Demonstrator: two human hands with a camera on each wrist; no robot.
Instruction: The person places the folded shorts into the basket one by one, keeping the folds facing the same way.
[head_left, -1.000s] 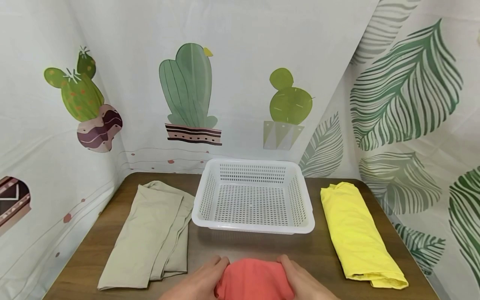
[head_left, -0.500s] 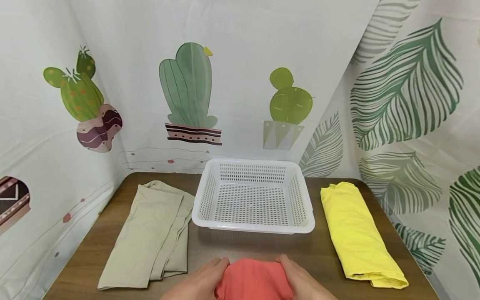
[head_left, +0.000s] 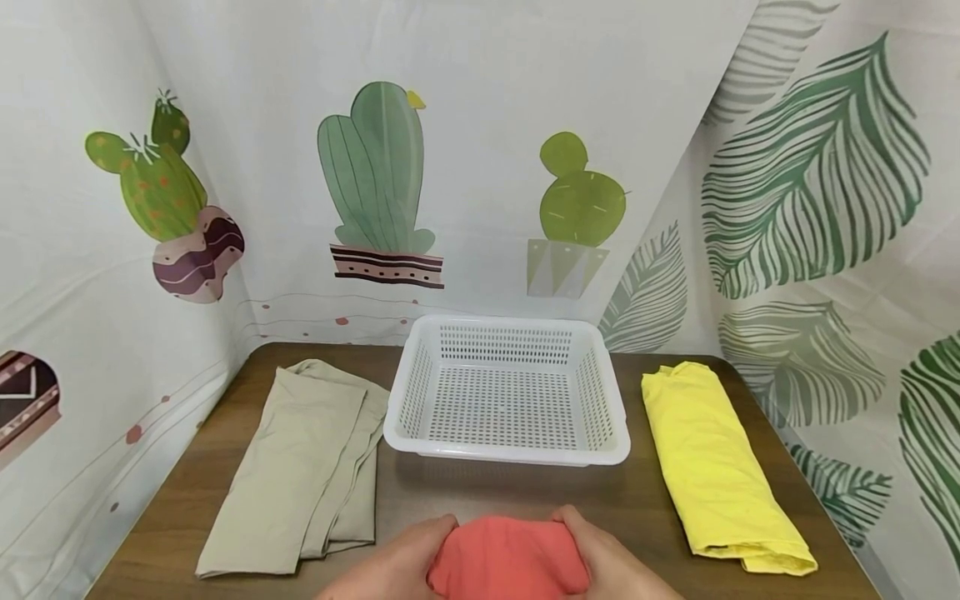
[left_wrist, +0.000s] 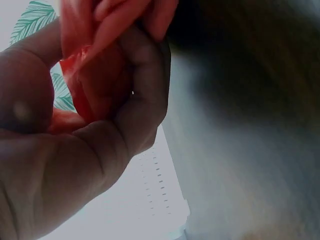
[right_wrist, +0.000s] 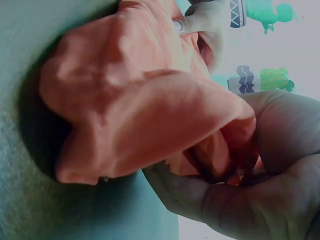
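At the near edge of the head view, a bunched red cloth [head_left: 508,557] sits between the two hands. My left hand [head_left: 405,560] grips its left side and my right hand [head_left: 613,565] its right side, thumbs uppermost. Seen from the left wrist, the curled fingers and thumb of the left hand [left_wrist: 95,150] wrap round gathered red folds [left_wrist: 100,80]. In the right wrist view the cloth [right_wrist: 135,115] hangs in a loose, rumpled bulge, its edge tucked into the grip of the right hand [right_wrist: 270,165]. The cloth's lower part is cut off in the head view.
A white perforated plastic basket [head_left: 506,457] stands with nothing in it at the back middle of the brown table [head_left: 442,492]. Left of it lies a folded beige cloth [head_left: 292,475], right of it a folded yellow cloth [head_left: 720,467]. Printed curtains [head_left: 480,100] hang close behind.
The head view has tipped down very slightly. Both hands keep their hold on the red cloth, with only a small shift of the fingers.
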